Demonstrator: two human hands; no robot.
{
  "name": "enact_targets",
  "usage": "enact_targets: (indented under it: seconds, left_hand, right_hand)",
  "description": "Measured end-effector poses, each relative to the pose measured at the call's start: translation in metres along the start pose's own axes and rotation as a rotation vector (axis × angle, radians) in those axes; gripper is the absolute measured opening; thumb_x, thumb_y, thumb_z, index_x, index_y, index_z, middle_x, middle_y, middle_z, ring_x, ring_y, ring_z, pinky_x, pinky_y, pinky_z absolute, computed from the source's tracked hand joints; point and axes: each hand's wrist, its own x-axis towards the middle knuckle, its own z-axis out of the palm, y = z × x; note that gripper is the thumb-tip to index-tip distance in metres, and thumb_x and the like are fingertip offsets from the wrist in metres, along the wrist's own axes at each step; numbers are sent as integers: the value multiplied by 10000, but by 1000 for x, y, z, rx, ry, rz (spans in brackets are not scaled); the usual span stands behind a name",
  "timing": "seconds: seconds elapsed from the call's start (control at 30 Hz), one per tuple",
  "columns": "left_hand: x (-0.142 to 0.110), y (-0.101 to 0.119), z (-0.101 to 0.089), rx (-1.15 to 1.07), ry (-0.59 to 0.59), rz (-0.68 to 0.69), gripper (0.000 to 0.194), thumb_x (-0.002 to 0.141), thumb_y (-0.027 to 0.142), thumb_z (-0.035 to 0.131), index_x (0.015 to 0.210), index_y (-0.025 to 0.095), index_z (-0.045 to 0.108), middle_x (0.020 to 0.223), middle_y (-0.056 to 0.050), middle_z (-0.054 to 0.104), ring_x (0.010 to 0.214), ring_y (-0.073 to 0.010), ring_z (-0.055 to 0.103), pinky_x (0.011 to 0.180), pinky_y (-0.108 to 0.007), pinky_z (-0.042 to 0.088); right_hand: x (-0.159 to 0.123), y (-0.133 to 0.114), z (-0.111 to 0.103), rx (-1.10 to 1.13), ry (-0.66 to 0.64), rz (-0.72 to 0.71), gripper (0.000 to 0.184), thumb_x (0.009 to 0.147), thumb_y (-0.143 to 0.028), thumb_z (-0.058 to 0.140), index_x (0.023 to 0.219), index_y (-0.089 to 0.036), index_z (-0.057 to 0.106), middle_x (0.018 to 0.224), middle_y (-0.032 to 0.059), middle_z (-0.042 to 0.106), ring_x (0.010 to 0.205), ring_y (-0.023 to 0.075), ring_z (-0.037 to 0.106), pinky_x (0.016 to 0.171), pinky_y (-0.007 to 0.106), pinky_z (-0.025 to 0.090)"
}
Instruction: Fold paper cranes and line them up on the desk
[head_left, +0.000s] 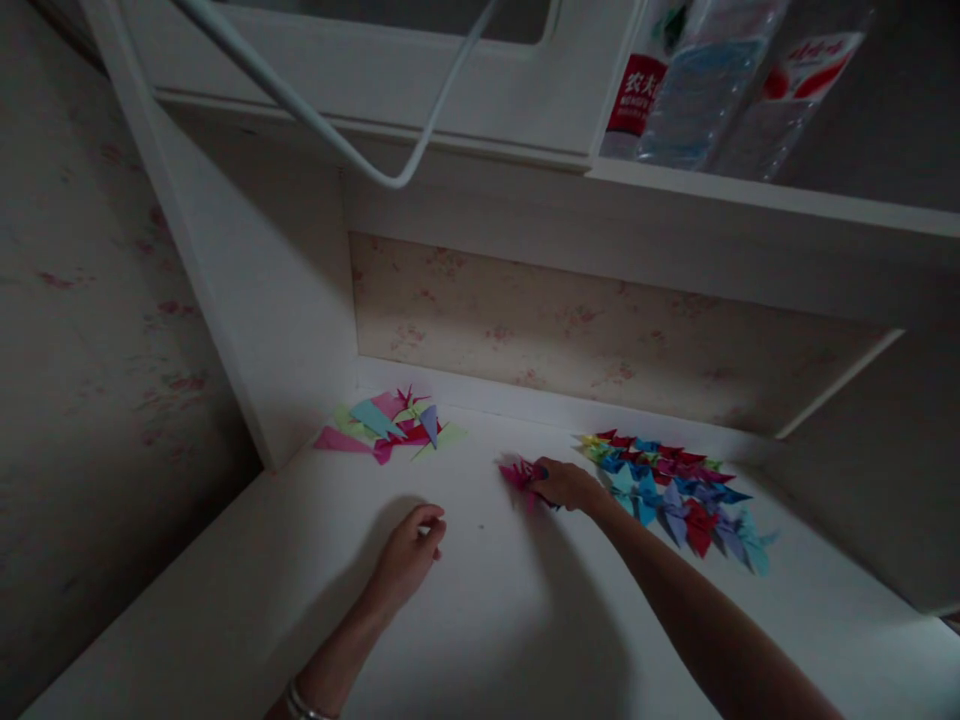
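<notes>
White desk (pixel 480 620), far middle: your right hand (pixel 566 485) pinching pink crane (pixel 519 475); left hand (pixel 411 552) curled, nothing visible in it, well apart. Crane likely feather-light, crushable paper; grip folded body gently, spare wing tips.

Dim light falls across a white desk (pixel 480 620) built beneath a white shelf (pixel 787 200) — its side panel (pixel 247 270) stands upright at the left. Pale wallpaper (pixel 510 315) with pink flowers shows behind the desk — the same floral pattern covers the left wall (pixel 97 300), darker near the desk's edge.
</notes>
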Motion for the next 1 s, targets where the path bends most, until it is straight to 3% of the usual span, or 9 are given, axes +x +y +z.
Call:
enact_targets:
  seconds: [0.2, 0.4, 0.5, 0.6, 0.67, 0.73, 0.87, 1.0]
  left_hand:
    - [5, -8, -1, 198, 3, 124, 287, 801, 346, 487, 973, 175, 639, 928, -72, 692, 713, -161, 639, 626, -251, 468]
    - [8, -3, -5, 258, -11, 191, 246, 825, 293, 455, 959, 174, 623, 933, -72, 687, 841, -183, 639, 761, -270, 456]
    - [8, 1, -7, 272, -11, 193, 220, 830, 273, 446, 927, 180, 620, 922, -71, 685, 858, -186, 633, 776, -272, 446]
    - [7, 4, -9, 276, -13, 187, 222, 840, 271, 434, 931, 178, 613, 913, -75, 682, 843, -188, 631, 760, -272, 447]
    - [6, 4, -9, 286, -14, 195, 220, 841, 271, 436, 932, 177, 612, 907, -76, 681, 834, -189, 631, 751, -272, 447]
    - [5, 4, -9, 298, -11, 214, 210, 839, 268, 440, 912, 179, 616, 900, -76, 682, 834, -190, 629, 745, -270, 446]
    - [6, 1, -8, 292, 4, 240, 208, 831, 263, 443, 872, 184, 631, 871, -63, 687, 805, -177, 631, 737, -260, 449]
    - [9, -2, -7, 280, -2, 203, 216, 819, 276, 439, 819, 180, 633, 765, -37, 679, 676, -153, 621, 622, -234, 446]
  right_hand:
    - [24, -62, -20, 104, -117, -128, 363, 748, -429, 585, 1049, -229, 622, 895, 72, 699, 557, 169, 648, 491, 249, 477]
    - [62, -152, -48, 162, -182, -249, 328, 701, -363, 668, 965, -170, 662, 765, 82, 708, 612, 198, 658, 539, 279, 505]
    - [76, -192, -61, 219, -91, -330, 469, 765, -437, 605, 1158, -182, 588, 1012, 114, 693, 848, 233, 667, 687, 311, 516]
    - [83, -214, -67, 259, 14, -371, 774, 753, -571, 580, 1388, -187, 360, 1332, 159, 509, 1165, 285, 526, 883, 355, 453]
    - [83, -218, -64, 260, 43, -365, 969, 690, -639, 611, 1451, -179, 226, 1425, 193, 382, 1250, 331, 435, 944, 405, 407]
    - [78, -214, -55, 251, 72, -364, 1018, 675, -647, 622, 1468, -191, 175, 1449, 201, 333, 1267, 352, 408, 960, 433, 384]
    - [56, -188, -24, 237, 153, -415, 785, 783, -533, 569, 1439, -233, 261, 1387, 146, 432, 1203, 296, 485, 943, 377, 390]
    - [26, -142, 14, 226, 229, -408, 508, 856, -402, 510, 1332, -251, 419, 1244, 76, 563, 1089, 217, 563, 890, 301, 411]
